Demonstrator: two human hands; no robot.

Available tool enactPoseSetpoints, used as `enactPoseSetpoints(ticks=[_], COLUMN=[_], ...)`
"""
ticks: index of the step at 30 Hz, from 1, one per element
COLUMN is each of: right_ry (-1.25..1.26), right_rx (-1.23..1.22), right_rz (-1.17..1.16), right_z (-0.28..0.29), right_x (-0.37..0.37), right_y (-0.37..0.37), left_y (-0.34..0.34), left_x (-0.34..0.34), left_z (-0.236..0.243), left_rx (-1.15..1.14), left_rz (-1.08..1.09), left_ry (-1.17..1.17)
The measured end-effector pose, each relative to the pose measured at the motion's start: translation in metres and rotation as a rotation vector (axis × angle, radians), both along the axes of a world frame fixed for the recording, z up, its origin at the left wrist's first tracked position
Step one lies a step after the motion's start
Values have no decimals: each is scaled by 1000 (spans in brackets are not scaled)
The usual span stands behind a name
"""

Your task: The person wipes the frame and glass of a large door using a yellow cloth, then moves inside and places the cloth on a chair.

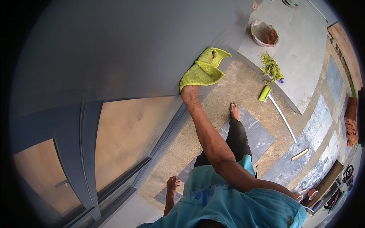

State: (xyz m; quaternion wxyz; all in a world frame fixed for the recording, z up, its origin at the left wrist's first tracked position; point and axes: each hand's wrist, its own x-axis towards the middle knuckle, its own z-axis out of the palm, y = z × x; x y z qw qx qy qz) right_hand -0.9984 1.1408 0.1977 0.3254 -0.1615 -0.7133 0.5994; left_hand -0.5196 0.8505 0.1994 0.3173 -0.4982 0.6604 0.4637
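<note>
My right arm is stretched up to the dark grey wall (125,49), and my right hand (191,92) presses a lime-green cloth (201,73) against it near the corner. The cloth drapes over most of that hand, so its grip is largely hidden; a bit of finger shows at a fold. One loose flap of cloth sticks out to the right. Low at my side, my left hand (173,184) hangs apart from everything, its fingers curled in with nothing visible in them.
Below the wall stands a dark-framed door (72,152) with wood-toned panes. On a grey raised slab (300,57) are a bucket (264,33) and a green mop head (271,67). A green brush (265,93) with a white handle leans there. Bricks (351,121) and tools lie far right.
</note>
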Motion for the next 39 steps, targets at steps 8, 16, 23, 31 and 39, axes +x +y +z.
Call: enactPoseSetpoints(ticks=[8, 16, 23, 31, 39], right_ry=[-29, -45, -172, -135, -94], right_rx=[-858, -1283, -1251, -990, -1454], right_rz=[-140, -136, -108, 266, 653], right_z=[-113, -164, -44, 129, 136], right_x=[-111, -122, -58, 66, 139], right_y=[120, 134, 52, 32, 92], left_y=[60, 72, 79, 66, -49], left_x=[-27, -51, -40, -64, -23], left_z=[11, -13, -34, -36, -95], left_rx=[1, 42, 82, 168, 234], left_rz=[-112, -79, -189, -101, -20], left_ry=[-48, 34, 138, 107, 213])
